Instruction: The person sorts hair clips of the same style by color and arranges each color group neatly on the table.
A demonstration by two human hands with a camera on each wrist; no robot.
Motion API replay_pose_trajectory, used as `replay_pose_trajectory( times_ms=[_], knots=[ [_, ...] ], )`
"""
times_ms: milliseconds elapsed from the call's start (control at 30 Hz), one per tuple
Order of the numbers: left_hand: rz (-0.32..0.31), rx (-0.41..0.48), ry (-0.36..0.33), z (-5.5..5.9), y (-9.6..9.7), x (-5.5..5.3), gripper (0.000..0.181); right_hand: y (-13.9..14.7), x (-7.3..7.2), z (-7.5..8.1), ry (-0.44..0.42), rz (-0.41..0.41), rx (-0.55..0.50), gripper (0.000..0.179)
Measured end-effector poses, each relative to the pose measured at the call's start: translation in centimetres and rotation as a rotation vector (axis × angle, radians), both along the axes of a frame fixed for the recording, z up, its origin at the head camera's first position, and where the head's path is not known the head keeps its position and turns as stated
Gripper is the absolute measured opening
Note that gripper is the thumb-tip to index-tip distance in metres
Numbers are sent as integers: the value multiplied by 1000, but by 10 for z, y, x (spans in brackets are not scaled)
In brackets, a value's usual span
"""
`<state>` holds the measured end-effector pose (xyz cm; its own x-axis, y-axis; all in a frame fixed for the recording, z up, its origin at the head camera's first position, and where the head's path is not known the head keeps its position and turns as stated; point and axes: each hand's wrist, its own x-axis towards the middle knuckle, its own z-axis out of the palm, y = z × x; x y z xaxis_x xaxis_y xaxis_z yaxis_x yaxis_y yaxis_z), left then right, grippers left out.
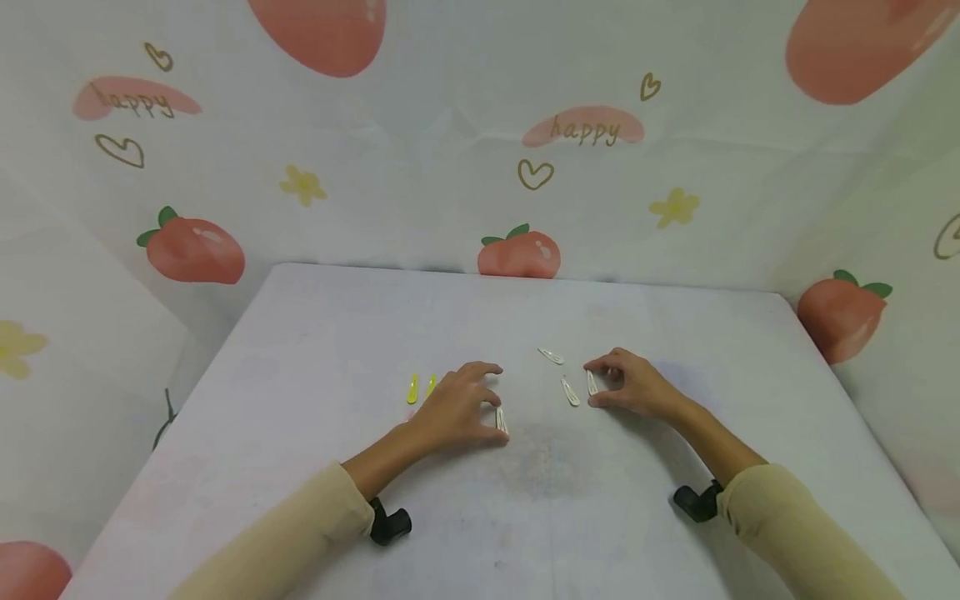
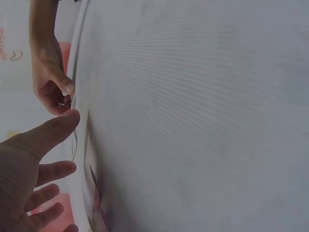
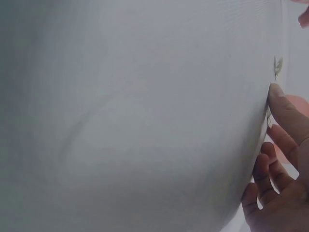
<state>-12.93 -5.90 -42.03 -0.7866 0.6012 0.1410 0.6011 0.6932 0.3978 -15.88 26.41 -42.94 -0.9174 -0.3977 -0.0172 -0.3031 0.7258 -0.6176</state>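
In the head view my left hand pinches a white snap hair clip end to end between thumb and a finger. The left wrist view shows that clip spanning from thumb tip to fingertip, with the other fingers spread. My right hand holds another white hair clip at its two ends, thumb at the near end and finger at the far one. Two more white clips lie just left of the right hand, one slanting close by and one farther back.
Left of my left hand lie a yellow hair clip and a second yellow clip, partly behind the hand. A bit of pink shows beside the left wrist. The white table meets a fruit-printed cloth at its back edge.
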Motion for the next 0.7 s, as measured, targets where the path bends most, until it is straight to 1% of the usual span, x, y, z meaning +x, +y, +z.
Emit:
replay_pose_trajectory(
  times_ms=[167, 300, 433, 567, 700],
  knots=[
    [-31, -10, -1, -5, -15, 7, 42, 2, 0, -3, 1, -4, 4, 52],
    [-32, -14, 0, -7, -21, 10, 45, 2, 2, -3, 8, -2, 6, 51],
    [-36, -32, 20, -8, -24, 11, 47, 0, 5, -2, 38, 7, -5, 51],
    [-38, -35, 30, -8, -26, 12, 47, -15, 14, 5, 96, 25, -56, 52],
    [-28, -28, 44, -9, -27, 12, 48, -45, 28, 12, 165, 93, -70, 51]
  ],
)
